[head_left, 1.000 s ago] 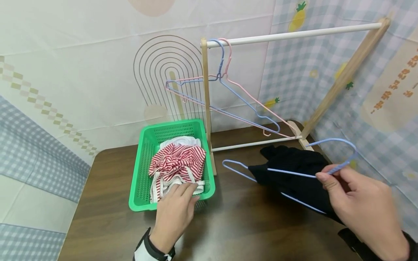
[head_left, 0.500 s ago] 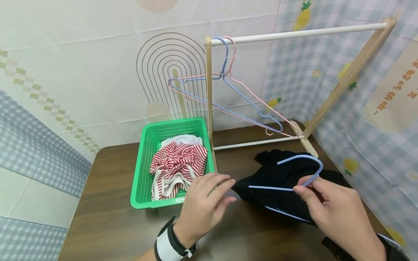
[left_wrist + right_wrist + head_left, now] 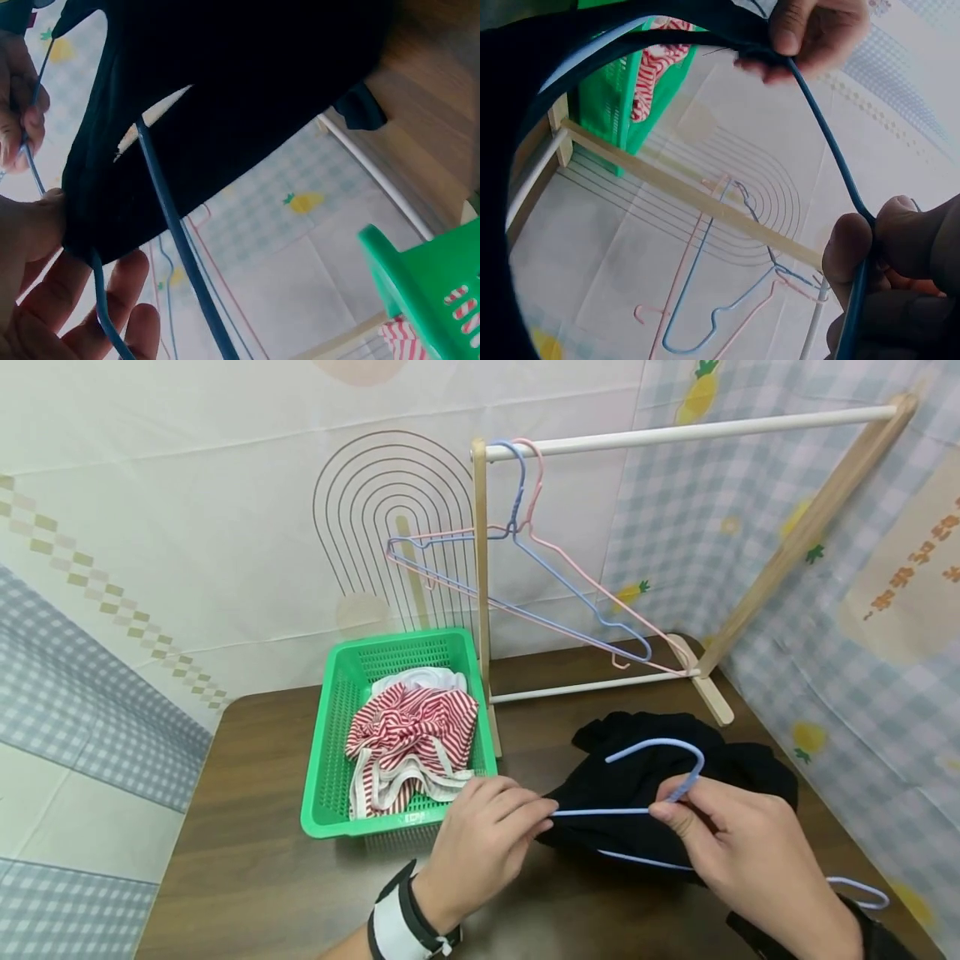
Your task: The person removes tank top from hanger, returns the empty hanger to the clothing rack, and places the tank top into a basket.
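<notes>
My right hand (image 3: 738,852) pinches a blue hanger (image 3: 600,812) at the base of its hook. A black garment (image 3: 641,783) hangs around the hanger, whose wire shows through an opening in the cloth. With thumb and fingers, my left hand (image 3: 487,835) pinches the garment's edge over one hanger arm. Seen from the right wrist, the left hand (image 3: 825,30) holds cloth and wire together. One looped end of the hanger (image 3: 109,315) sticks out of the cloth by the left fingers. The far loop shows beyond the right wrist in the head view.
A green basket (image 3: 318,760) stands left of the hands, holding a red-and-white striped garment (image 3: 412,727) and a white cloth (image 3: 423,678). Behind is a rack with a white rail (image 3: 690,435), where a blue hanger (image 3: 562,585) and a pink hanger (image 3: 577,568) hang.
My left hand has moved right from the basket's front edge and taken hold of the black garment at the hanger arm. My right hand has shifted left with hanger and garment.
</notes>
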### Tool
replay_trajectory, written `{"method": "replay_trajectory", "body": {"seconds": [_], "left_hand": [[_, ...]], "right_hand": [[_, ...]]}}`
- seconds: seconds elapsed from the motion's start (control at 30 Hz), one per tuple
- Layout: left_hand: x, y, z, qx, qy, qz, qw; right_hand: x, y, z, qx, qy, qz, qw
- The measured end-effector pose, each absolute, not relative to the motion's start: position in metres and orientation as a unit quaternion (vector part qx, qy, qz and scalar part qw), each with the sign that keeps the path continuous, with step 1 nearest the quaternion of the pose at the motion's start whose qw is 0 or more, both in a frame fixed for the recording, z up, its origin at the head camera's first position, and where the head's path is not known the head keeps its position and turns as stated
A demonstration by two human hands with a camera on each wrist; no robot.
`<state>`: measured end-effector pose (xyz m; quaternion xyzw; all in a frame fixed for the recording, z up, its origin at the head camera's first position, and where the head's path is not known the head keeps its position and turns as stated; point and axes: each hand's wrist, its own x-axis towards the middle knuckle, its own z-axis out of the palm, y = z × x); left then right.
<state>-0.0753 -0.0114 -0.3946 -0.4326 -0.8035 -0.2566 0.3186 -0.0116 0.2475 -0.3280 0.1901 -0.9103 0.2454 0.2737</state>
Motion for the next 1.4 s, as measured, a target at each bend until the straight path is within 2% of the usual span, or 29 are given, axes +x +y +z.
{"method": "replay_trajectory", "body": {"seconds": [0.2, 0.43, 0.8, 1.07, 1.23, 1.4], "left_hand": [[-0.079, -0.02, -0.398, -0.414, -0.817, -0.274, 0.293], [-0.085, -0.032, -0.403, -0.384, -0.834, -0.286, 0.273], [-0.094, -0.051, -0.414, -0.361, -0.847, -0.303, 0.247], [-0.093, -0.05, -0.427, -0.381, -0.85, -0.266, 0.248], [-0.091, -0.042, -0.433, -0.409, -0.839, -0.253, 0.254], [-0.089, -0.041, -0.435, -0.417, -0.841, -0.236, 0.249]], "right_hand": [[-0.017, 0.261, -0.327, 0.216, -0.885, 0.243, 0.333], [-0.014, 0.276, -0.318, 0.165, -0.913, 0.21, 0.308], [-0.014, 0.29, -0.315, 0.159, -0.89, 0.245, 0.35], [-0.011, 0.289, -0.311, 0.138, -0.862, 0.373, 0.316], [-0.018, 0.293, -0.314, 0.235, -0.723, 0.583, 0.286], [-0.023, 0.297, -0.312, 0.263, -0.645, 0.655, 0.295]]}}
